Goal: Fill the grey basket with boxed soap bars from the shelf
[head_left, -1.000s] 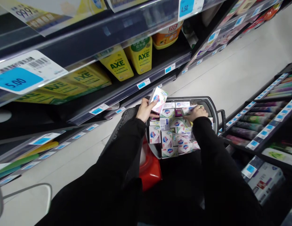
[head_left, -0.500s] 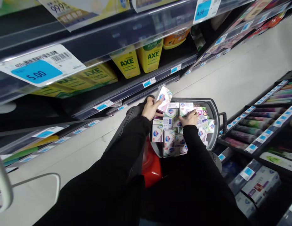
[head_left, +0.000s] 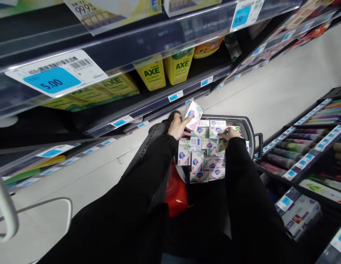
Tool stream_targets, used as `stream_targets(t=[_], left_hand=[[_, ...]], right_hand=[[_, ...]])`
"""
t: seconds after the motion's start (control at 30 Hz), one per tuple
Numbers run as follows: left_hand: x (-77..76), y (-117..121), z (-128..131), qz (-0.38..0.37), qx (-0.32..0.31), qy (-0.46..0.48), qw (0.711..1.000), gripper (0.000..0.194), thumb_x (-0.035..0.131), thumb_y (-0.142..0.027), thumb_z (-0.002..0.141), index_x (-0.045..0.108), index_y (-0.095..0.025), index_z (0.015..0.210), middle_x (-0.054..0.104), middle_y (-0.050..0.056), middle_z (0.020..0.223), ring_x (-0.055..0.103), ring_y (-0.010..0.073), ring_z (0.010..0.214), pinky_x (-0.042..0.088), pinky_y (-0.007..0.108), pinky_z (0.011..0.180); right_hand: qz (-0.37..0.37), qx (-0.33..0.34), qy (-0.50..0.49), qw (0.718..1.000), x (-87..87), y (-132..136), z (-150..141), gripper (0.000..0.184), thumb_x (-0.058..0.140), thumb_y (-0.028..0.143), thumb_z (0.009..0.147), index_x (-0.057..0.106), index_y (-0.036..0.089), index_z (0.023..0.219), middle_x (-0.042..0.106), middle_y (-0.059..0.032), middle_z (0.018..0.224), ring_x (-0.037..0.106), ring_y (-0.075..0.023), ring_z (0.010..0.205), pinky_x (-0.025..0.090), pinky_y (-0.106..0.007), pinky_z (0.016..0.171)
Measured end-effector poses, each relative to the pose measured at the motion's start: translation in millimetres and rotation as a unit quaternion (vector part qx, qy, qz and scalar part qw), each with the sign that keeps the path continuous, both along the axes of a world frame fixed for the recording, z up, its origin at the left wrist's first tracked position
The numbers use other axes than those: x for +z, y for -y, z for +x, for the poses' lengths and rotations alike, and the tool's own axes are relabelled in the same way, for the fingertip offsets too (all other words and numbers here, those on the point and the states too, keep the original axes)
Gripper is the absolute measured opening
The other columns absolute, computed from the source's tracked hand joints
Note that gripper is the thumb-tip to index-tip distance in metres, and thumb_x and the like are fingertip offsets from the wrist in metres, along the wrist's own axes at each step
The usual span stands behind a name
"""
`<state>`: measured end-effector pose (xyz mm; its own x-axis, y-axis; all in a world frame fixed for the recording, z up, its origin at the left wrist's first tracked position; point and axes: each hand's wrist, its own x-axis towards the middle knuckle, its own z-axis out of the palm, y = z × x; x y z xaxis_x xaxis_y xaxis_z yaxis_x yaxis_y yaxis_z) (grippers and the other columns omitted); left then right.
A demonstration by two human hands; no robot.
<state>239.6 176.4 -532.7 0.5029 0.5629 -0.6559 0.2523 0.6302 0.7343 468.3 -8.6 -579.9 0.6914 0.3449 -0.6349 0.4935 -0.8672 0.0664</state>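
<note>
My left hand (head_left: 177, 127) is closed around a white soap box (head_left: 193, 114) with a blue and red shield logo, raised over the left rim of a grey oval basket (head_left: 251, 128). Inside the basket, several similar soap boxes (head_left: 197, 161) lie in uneven rows, some flat and some turned. My right hand (head_left: 230, 134) is down among the boxes on the basket's right side, its fingers bent together beside a soap box (head_left: 216, 131). What those fingers grip is hidden by the hand and the black sleeve.
Shelves with price tags run along the left, holding yellow bottles (head_left: 179, 68). Lower shelves on the right hold rows of tube-like packs (head_left: 288, 154) and a boxed item (head_left: 302, 216). A red object (head_left: 176, 194) sits below the basket. A white curved rail (head_left: 5, 212) is at far left.
My right hand has shifted right from the middle of the boxes, uncovering more of them. My left hand still holds its soap box, now tilted slightly differently. The view has moved a little.
</note>
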Motion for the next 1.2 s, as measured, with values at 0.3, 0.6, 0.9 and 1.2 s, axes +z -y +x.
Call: stream_targets(t=[0.3,0.6,0.9,1.2], left_hand=[[0.2,1,0,-0.009,-0.005,0.012,1.0,0.046,0.072,-0.045,0.08,0.033,-0.021,0.088,0.053,0.01,0.114,0.067,0.0217,0.087,0.065,0.036,0.052],[-0.7,1,-1,-0.002,-0.005,-0.001,1.0,0.045,0.072,-0.043,0.08,0.034,-0.021,0.088,0.053,0.011,0.113,0.068,0.0248,0.09,0.064,0.036,0.051],[2.0,0,-2,0.008,-0.014,0.001,1.0,0.042,0.07,-0.043,0.082,0.035,-0.02,0.09,0.055,0.011,0.114,0.068,0.0231,0.088,0.064,0.034,0.051],[-1.7,3,0,-0.005,-0.012,-0.007,1.0,0.048,0.077,-0.045,0.076,0.039,-0.02,0.092,0.058,0.01,0.109,0.069,0.022,0.085,0.064,0.033,0.053]], right_hand=[[-0.012,0.062,-0.054,0.997,-13.6,10,38,0.041,0.078,0.054,0.069,0.074,0.019,0.092,0.076,-0.0067,0.097,0.069,-0.0253,0.092,0.05,-0.033,0.08],[0.043,0.08,-0.161,0.983,-20.4,11,50,0.036,0.081,0.044,0.066,0.074,0.018,0.09,0.077,-0.0049,0.089,0.07,-0.0206,0.082,0.052,-0.026,0.073],[0.07,0.09,-0.139,0.984,-21.6,23,55,0.042,0.084,0.045,0.05,0.066,0.017,0.075,0.07,-0.003,0.077,0.064,-0.0203,0.073,0.047,-0.027,0.062],[0.082,0.092,-0.109,0.986,-12.6,29,38,0.037,0.078,0.038,0.066,0.065,0.015,0.093,0.073,-0.0073,0.09,0.062,-0.0193,0.077,0.044,-0.026,0.066]])
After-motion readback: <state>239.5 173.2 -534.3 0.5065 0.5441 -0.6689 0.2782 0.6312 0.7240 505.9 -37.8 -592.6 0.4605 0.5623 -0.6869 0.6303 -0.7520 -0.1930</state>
